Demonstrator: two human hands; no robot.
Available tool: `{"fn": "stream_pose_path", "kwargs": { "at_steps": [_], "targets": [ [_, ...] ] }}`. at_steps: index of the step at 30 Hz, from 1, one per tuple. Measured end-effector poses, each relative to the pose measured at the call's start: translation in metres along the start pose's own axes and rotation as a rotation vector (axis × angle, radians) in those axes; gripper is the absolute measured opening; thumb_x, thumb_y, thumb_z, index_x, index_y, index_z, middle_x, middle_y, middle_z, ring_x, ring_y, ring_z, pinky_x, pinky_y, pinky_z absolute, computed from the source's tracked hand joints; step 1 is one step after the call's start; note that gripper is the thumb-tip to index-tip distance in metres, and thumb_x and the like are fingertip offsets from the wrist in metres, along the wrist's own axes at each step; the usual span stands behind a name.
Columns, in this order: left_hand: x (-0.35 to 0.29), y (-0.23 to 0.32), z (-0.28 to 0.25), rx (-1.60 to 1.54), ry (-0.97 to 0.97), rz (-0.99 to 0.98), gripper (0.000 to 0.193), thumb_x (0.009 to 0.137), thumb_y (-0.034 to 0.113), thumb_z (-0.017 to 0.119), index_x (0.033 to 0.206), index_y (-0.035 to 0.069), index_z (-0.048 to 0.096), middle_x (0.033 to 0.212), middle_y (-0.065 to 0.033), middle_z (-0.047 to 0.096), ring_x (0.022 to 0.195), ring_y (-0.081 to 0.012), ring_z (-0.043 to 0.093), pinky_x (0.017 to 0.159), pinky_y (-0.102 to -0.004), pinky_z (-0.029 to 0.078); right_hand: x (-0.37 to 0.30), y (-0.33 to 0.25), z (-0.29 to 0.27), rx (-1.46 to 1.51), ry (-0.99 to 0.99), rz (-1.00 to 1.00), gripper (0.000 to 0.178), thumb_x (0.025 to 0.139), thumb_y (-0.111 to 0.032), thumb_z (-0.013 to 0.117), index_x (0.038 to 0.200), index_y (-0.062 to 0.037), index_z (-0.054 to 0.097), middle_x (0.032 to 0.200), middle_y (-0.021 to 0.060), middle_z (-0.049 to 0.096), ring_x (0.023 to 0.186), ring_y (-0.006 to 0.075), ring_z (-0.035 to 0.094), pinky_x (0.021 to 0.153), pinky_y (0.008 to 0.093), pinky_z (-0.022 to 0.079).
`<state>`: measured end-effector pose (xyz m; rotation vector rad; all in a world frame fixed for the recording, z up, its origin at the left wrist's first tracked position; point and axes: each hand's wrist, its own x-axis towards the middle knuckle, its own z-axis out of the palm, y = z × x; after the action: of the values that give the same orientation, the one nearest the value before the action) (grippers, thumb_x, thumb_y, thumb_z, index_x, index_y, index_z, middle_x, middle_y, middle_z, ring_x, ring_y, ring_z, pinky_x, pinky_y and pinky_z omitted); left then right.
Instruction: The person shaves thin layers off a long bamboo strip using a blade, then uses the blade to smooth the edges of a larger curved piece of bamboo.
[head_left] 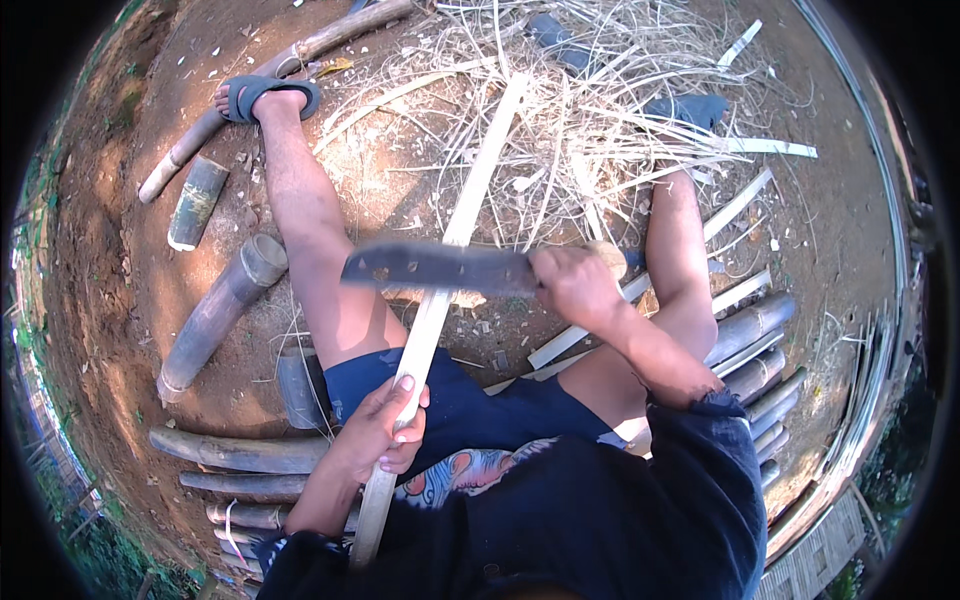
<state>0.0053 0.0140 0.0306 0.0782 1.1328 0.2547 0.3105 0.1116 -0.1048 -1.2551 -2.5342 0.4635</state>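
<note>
A long pale bamboo strip (472, 205) slants up and away from my lap, its far end over the heap of shavings. My left hand (385, 425) is closed around the strip's lower part, thumb on top. My right hand (578, 285) grips a machete (430, 268) by its handle, whose round pale butt shows behind the fist. The dark, broad blade points left and lies across the strip, well beyond my left hand. It is slightly blurred, and I cannot tell whether its edge touches the strip.
Curled bamboo shavings (560, 140) are heaped between my sandalled feet. Cut bamboo pieces (222, 318) lie on the bare soil at left. Several bamboo poles (235, 450) are beside my left hip, more bamboo sections (750, 330) at my right. Long thin strips (865, 400) line the far right.
</note>
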Motion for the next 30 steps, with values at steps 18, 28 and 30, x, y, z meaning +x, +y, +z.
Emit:
{"fn": "stream_pose_path", "kwargs": {
  "at_steps": [18,28,30],
  "targets": [
    [-0.036,-0.020,-0.020,-0.053,0.074,-0.116,0.037,0.108,0.045,0.040,0.101,0.010,0.050,0.057,0.0018,0.033,0.037,-0.0061,0.027,0.033,-0.0231,0.021,0.025,0.040,0.022,-0.017,-0.158,-0.081,0.022,0.087,-0.020,0.067,0.098,-0.0045,0.055,0.088,0.0224,0.071,0.078,0.0391,0.072,0.072,0.0488,0.059],
    [-0.074,-0.055,-0.031,0.239,-0.025,-0.057,0.040,0.109,0.043,0.037,0.106,0.007,0.052,0.064,-0.0007,0.043,0.049,-0.0092,0.038,0.043,-0.0254,0.035,0.057,0.151,0.038,0.015,-0.067,0.825,0.030,0.084,-0.024,0.068,0.088,0.0054,0.067,0.080,0.0282,0.069,0.080,0.0399,0.071,0.077,0.0469,0.057],
    [-0.062,-0.053,-0.034,0.176,-0.055,-0.017,0.036,0.109,0.038,0.038,0.117,0.005,0.051,0.067,0.0010,0.040,0.049,-0.0065,0.036,0.044,-0.0233,0.032,0.055,0.130,0.028,0.151,-0.096,0.910,0.029,0.084,-0.023,0.068,0.087,0.0062,0.066,0.077,0.0281,0.068,0.075,0.0382,0.071,0.073,0.0455,0.057]
  ]
}}
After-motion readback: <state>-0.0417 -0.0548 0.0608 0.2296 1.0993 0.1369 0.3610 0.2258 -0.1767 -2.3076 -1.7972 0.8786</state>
